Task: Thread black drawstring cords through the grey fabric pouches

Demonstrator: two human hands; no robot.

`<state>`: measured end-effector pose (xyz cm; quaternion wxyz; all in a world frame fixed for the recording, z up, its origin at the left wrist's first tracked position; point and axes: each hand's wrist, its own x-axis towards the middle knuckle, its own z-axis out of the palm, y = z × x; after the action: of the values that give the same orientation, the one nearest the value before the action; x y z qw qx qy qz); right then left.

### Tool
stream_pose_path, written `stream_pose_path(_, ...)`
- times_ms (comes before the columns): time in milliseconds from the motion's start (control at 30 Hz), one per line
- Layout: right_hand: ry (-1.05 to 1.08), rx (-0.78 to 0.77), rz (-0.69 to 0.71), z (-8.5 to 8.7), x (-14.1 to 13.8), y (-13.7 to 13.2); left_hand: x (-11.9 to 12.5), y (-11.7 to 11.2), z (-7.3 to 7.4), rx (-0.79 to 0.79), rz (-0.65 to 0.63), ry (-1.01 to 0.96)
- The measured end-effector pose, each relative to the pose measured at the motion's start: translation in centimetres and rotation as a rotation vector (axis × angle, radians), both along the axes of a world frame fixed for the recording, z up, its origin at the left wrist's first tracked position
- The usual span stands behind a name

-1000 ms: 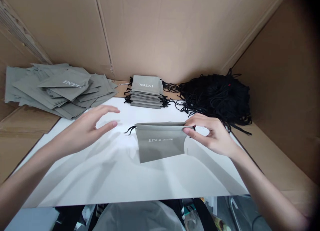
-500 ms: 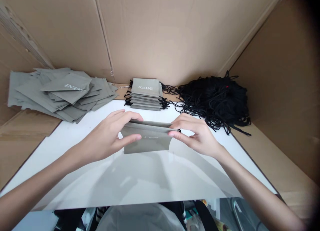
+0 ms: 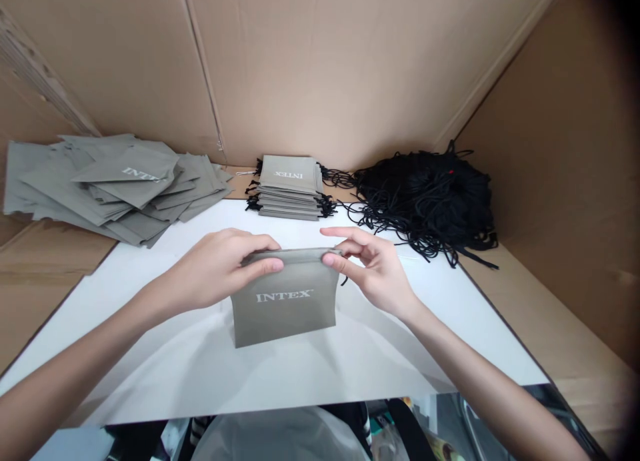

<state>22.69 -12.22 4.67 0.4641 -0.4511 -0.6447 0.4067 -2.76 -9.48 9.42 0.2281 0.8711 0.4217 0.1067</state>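
A grey fabric pouch (image 3: 285,308) printed INTEX hangs upright between my hands, its hemmed top edge uppermost. My left hand (image 3: 227,268) pinches the top left corner between thumb and fingers. At the top right corner, my right hand (image 3: 373,264) grips the hem with thumb and curled fingers, while its index finger stretches out to the left. A short black cord end (image 3: 345,281) pokes out beneath the right fingers; the rest of it is hidden.
Flat grey pouches (image 3: 125,188) lie in a loose heap at the left. A stack of corded pouches (image 3: 290,188) stands at the back middle. Black cords (image 3: 425,201) are piled at the back right. Cardboard walls (image 3: 325,68) enclose the white tabletop (image 3: 210,381).
The pouch has tilted so its printed front faces me, and its top has closed together. My right hand has shifted left along the hem, with the index finger now extended.
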Motion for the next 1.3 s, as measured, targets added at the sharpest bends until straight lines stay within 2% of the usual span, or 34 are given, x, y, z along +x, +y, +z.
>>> stream_pose_path(167, 0.081, -0.008, 0.010, 0.0, -1.4, -0.1, 2.3, -0.1, 0.3, 0.070, -0.003, 0.003)
stream_pose_path(367, 0.095, -0.112, 0.149, 1.2, -1.2, 1.0, 2.0, 2.1, 1.4, 0.075, -0.114, -0.037)
stream_pose_path(467, 0.035, -0.027, 0.192, 1.8, -1.2, 1.8, 2.1, 2.7, 2.0, 0.068, -0.158, -0.040)
stream_pose_path(567, 0.007, 0.080, 0.198, 2.6, -1.7, 2.8, 2.4, 3.0, 2.6, 0.068, -0.125, -0.105)
stream_pose_path(633, 0.030, 0.083, 0.206, 3.1, -1.9, 3.4, 2.2, 3.2, 2.9, 0.079, -0.102, -0.149)
stream_pose_path(800, 0.096, -0.150, 0.371, 4.1, -2.0, 4.7, 0.7, 4.0, 3.5, 0.035, -0.104, -0.189)
stream_pose_path(933, 0.154, -0.336, 0.478, 4.0, -1.9, 5.2, 0.3, 4.5, 3.2, 0.012, -0.079, -0.234)
stream_pose_path(1033, 0.230, -0.474, 0.514, 3.5, -1.9, 5.4, 0.5, 4.7, 2.9, 0.011, -0.074, -0.247)
stream_pose_path(1133, 0.340, -0.589, 0.539, 3.0, -1.8, 5.4, 0.8, 4.8, 2.9, -0.005, -0.121, -0.232)
stream_pose_path(1300, 0.404, -0.654, 0.481, 2.6, -1.6, 5.7, 0.8, 4.7, 2.9, 0.039, -0.201, -0.163)
